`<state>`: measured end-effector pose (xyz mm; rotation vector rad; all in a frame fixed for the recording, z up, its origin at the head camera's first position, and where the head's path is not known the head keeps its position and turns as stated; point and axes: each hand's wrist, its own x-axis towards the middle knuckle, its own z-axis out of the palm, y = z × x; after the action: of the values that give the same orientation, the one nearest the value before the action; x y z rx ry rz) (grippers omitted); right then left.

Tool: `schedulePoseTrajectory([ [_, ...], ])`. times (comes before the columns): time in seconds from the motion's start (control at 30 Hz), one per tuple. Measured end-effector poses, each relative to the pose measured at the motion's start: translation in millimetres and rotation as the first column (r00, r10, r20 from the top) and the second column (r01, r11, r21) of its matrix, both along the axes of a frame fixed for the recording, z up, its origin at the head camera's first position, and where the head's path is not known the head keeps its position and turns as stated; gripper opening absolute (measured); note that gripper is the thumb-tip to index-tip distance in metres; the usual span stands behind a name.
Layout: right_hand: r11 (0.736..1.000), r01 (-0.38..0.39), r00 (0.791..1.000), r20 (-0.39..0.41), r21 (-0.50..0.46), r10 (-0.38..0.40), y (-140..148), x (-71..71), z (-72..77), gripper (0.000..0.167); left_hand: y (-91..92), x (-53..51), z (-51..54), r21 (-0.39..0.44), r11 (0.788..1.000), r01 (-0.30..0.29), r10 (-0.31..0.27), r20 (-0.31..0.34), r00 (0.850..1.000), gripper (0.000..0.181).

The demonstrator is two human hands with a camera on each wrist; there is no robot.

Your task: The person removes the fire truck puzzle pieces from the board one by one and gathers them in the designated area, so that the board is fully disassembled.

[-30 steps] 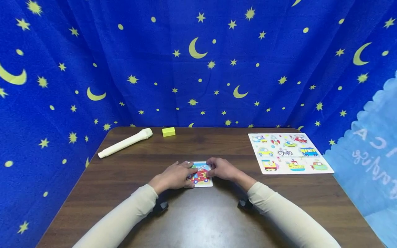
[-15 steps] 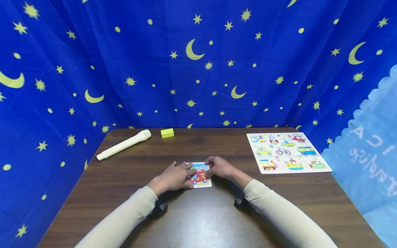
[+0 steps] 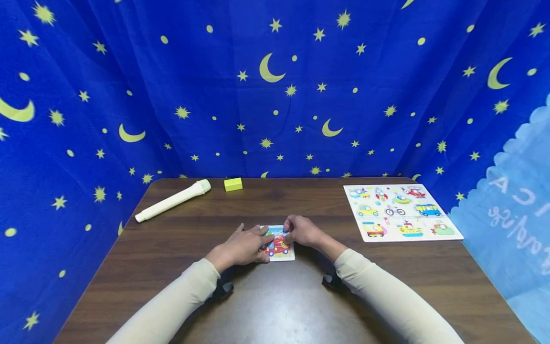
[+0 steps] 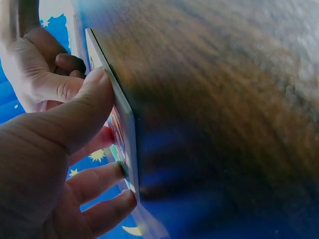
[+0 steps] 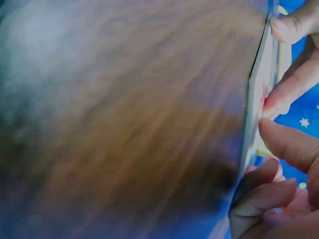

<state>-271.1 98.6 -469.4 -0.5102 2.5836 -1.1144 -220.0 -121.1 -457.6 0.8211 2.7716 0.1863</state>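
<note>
Board (image 3: 282,259) with a white rim is lying on the tabletop (image 3: 275,306), and inside the rim it is showing a red vehicle picture (image 3: 279,247). The left hand (image 3: 242,247) is resting with fingers spread on its left side, covering this part. The right hand (image 3: 304,231) is bending its fingers at the far right corner and hiding it; whether it is pinching something, I cannot tell. Farther away, a cream stick (image 3: 174,201) and a yellow block (image 3: 233,185) are lying on the left, and a larger board (image 3: 390,230) of vehicle pictures on the right.
</note>
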Motion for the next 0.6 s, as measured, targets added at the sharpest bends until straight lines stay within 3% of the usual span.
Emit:
schedulePoseTrajectory([
  [0.17,0.997,0.024,1.000,-0.019,0.076,-0.023,0.7,0.6,3.1,0.031,-1.7,2.3,0.6,0.013,1.000,0.012,-0.012,0.004,1.000,0.066],
  [0.6,0.998,0.049,0.998,0.023,0.043,-0.050,1.7,2.2,0.5,0.029,-2.5,2.0,1.7,0.023,1.000,0.016,-0.016,0.026,1.000,0.066],
])
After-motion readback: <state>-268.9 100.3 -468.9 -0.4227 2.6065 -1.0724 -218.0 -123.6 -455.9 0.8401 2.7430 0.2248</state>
